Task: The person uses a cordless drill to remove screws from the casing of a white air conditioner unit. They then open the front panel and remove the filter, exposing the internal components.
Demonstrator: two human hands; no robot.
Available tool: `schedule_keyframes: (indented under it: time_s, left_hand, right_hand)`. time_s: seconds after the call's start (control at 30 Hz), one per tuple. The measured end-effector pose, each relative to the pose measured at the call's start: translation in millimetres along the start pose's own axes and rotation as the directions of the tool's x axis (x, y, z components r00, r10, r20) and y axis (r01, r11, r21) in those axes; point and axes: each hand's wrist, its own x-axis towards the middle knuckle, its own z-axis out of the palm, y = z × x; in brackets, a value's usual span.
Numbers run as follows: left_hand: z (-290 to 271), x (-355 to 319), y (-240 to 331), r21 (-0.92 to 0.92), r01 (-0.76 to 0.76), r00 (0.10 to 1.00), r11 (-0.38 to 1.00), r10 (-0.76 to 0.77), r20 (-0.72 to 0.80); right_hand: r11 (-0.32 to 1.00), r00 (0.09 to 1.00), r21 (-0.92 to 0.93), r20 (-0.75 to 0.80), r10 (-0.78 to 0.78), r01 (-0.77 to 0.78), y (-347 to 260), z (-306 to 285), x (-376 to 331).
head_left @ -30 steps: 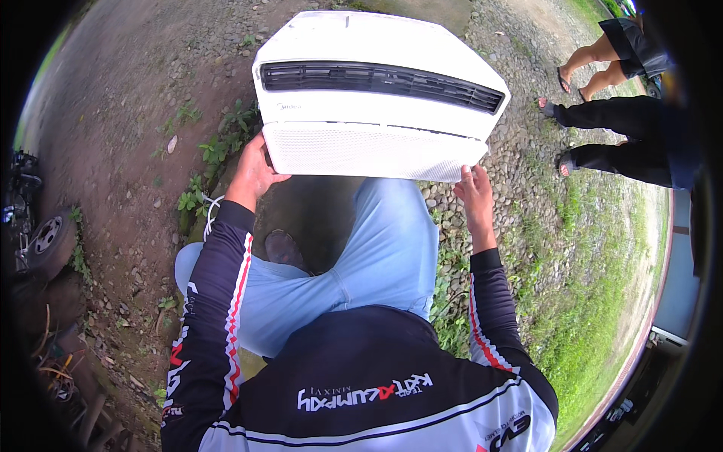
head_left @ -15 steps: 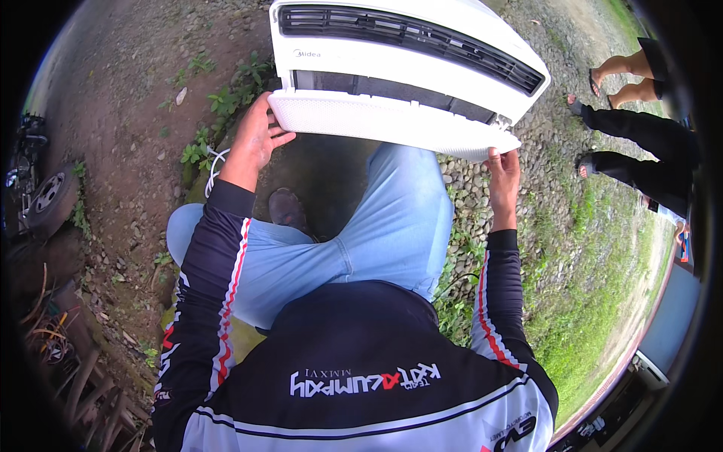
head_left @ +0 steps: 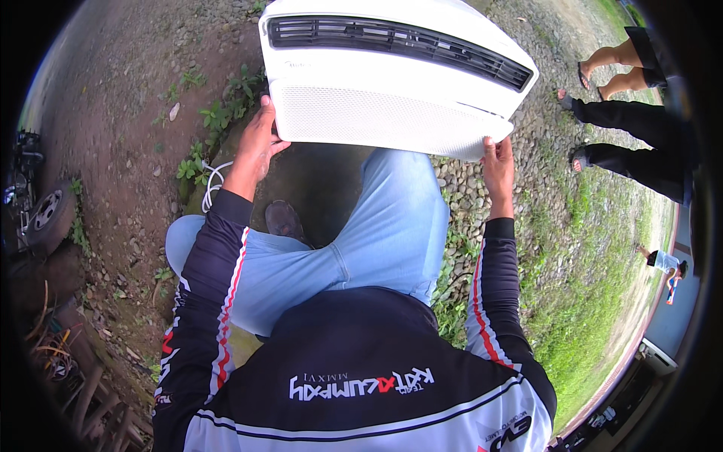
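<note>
A white window air conditioner [head_left: 376,64] with black louvres stands in front of my knees. Its perforated front grille panel [head_left: 369,119] lies almost flush against the front, with a thin dark gap near its upper right edge. My left hand [head_left: 258,145] grips the panel's lower left corner, thumb up along the side and fingers curled at the lower edge. At the lower right corner, my right hand [head_left: 498,167] pinches the panel between thumb and fingers.
A white cord [head_left: 214,181] loops beside my left knee. Two people's legs [head_left: 629,124] are at the right on stony ground, and another person [head_left: 666,262] is farther off. A vehicle wheel [head_left: 50,212] and scrap wood [head_left: 89,399] are at the left.
The grille panel has swung up against the air conditioner, covering the dark opening behind it. Both hands moved with it, and the unit appears slightly farther left.
</note>
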Motion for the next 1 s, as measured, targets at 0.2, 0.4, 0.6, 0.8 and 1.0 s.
schedule_keyframes:
  time_s: [0.2,0.4,0.6,0.8,1.0]
  left_hand:
    - [-15.6,-2.8,-0.5,0.062,0.053,0.992,0.997,-0.060,0.109]
    - [-16.1,-10.0,-1.6,-0.137,0.004,0.994,0.991,0.011,0.106]
    - [-19.3,-4.5,-5.2,-0.487,0.129,0.991,0.864,-0.131,0.030]
    - [-25.7,6.2,-14.7,-0.512,0.179,0.983,0.840,-0.175,0.057]
    - [-30.2,5.3,-20.2,-0.481,0.101,0.993,0.871,-0.060,0.101]
  right_hand:
    - [0.997,0.997,-0.053,-0.038,-0.061,0.059,-8.3,-0.4,-3.1]
    - [0.994,0.993,0.001,-0.051,-0.105,0.105,-8.7,0.5,-12.0]
    - [0.941,0.994,0.324,0.002,-0.107,0.101,1.4,-0.3,-23.3]
    - [0.834,0.984,0.550,0.123,-0.127,0.039,-5.2,-21.4,-44.4]
    - [0.731,0.971,0.677,0.104,-0.213,0.088,-12.7,-16.7,-59.1]
